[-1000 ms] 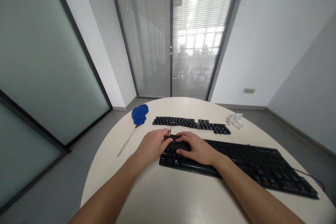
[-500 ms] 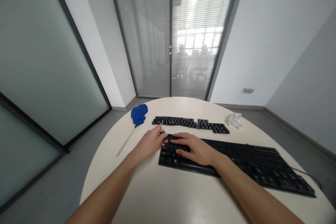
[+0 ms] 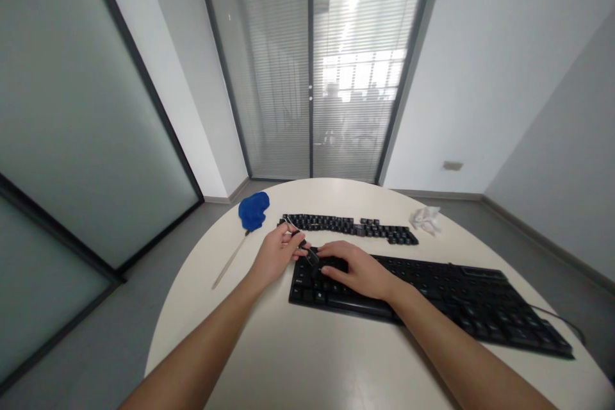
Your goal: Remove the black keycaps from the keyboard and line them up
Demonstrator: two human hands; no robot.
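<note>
Left hand [image 3: 276, 253]: I read thumb and fingers pinching a small dark tool [image 3: 302, 243], a thin wire end sticking up above the grip, its lower end slanting down over the left end of the black keyboard [image 3: 451, 298]; I cannot tell whether it touches. Right hand [image 3: 360, 268]: thumb and forefinger spread apart, palm down on the keyboard, just right of the tool. The keyboard lies under the right hand, beside the left, running off to the right. Beyond both hands I note a band of loose keycaps [image 3: 331, 223]; left, a blue cloth [image 3: 253, 210] by a thin stick [image 3: 229, 262]; far right, crumpled tissue [image 3: 426, 220], all on the pale round table [image 3: 278, 352].
</note>
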